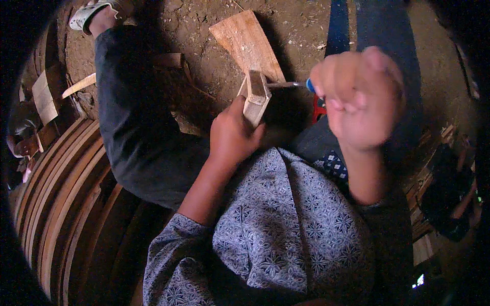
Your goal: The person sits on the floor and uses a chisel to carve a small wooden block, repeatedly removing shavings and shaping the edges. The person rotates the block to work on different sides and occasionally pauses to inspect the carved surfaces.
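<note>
Centrally, wooden piece: small pale block just above the centre of the frame, standing tilted with a darker face turned up.
Left grip: the fingers of the left hand close round the block's lower part, pinching it from both sides, probably to keep it steady while its upper end stays free.
Right grip: the right hand, right of centre in the upper half, folds into a fist around a blue-handled tool; the raised, sideways hold likely suits aiming its thin metal shaft at the block.
Board: 1 flat piece of wood lies on the earth floor at upper centre, just beyond the block, perhaps set there to be within reach.
Stack: long timber strips fill the lower left; they look bowed, which may be only the lens.
Hidden: most of the handle sits inside the fist, and the left fingers cover the block's base.
Hard to tell: motion blurs the right hand; whether the shaft touches the wood is unclear. A red object below that fist is partly blocked, its kind uncertain.
Cut off: dark rim swallows the stack's outer ends.
</note>
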A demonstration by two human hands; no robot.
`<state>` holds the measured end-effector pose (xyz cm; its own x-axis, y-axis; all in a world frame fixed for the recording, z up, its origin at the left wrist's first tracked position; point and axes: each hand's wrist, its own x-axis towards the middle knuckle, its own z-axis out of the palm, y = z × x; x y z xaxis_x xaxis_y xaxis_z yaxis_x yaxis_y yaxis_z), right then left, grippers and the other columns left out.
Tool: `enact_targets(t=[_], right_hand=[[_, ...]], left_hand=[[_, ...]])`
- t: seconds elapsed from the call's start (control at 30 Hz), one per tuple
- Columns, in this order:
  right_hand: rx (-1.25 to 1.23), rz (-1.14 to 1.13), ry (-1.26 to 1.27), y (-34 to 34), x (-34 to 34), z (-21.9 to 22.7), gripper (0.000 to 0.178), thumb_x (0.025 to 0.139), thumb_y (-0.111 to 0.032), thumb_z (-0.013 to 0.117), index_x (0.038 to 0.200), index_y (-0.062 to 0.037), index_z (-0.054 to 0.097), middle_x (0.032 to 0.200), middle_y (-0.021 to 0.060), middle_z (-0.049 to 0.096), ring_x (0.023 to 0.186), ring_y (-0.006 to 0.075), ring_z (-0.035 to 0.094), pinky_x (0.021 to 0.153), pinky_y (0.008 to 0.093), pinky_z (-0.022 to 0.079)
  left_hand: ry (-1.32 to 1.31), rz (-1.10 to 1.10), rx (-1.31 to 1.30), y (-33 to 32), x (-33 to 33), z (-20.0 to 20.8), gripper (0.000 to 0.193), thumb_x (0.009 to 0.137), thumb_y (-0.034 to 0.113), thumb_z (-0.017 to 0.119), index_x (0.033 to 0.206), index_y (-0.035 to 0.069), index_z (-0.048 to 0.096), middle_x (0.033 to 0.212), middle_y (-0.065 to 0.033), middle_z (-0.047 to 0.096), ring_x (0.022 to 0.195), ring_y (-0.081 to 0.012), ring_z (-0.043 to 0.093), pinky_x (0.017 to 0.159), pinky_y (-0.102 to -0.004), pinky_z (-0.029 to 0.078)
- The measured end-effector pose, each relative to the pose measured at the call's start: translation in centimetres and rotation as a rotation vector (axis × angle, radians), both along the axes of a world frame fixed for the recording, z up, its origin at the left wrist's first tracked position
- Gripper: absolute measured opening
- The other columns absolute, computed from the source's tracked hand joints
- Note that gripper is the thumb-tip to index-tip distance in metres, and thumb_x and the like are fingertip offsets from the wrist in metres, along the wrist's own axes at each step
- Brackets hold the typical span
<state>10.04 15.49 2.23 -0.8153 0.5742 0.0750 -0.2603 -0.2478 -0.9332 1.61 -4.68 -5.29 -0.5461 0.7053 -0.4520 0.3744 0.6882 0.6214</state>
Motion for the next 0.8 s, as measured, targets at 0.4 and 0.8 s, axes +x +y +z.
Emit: enact_targets(t=[0.4,0.8], right_hand=[[-0.025,-0.228,-0.314,-2.9,-1.4,-3.6,0.034,0.09,-0.014,0.046,0.057,-0.0094,0.038,0.048,0.0011,0.034,0.044,0.0151,0.036,0.05,0.0324,0.037],[-0.09,-0.308,0.054,1.5,-0.6,-1.1,0.042,0.092,-0.024,0.045,0.054,-0.0147,0.031,0.044,0.0,0.029,0.039,0.0133,0.031,0.047,0.0324,0.036]], left_hand=[[0.031,-0.02,0.092,0.1,0.4,0.0,0.049,0.066,0.017,0.074,0.107,0.0,0.052,0.081,-0.0249,0.063,0.078,-0.0435,0.061,0.07,-0.0487,0.05],[0.206,-0.161,0.196,2.6,-3.9,4.2,0.056,0.066,0.021,0.074,0.115,0.004,0.052,0.082,-0.0236,0.063,0.078,-0.0422,0.062,0.068,-0.049,0.051]])
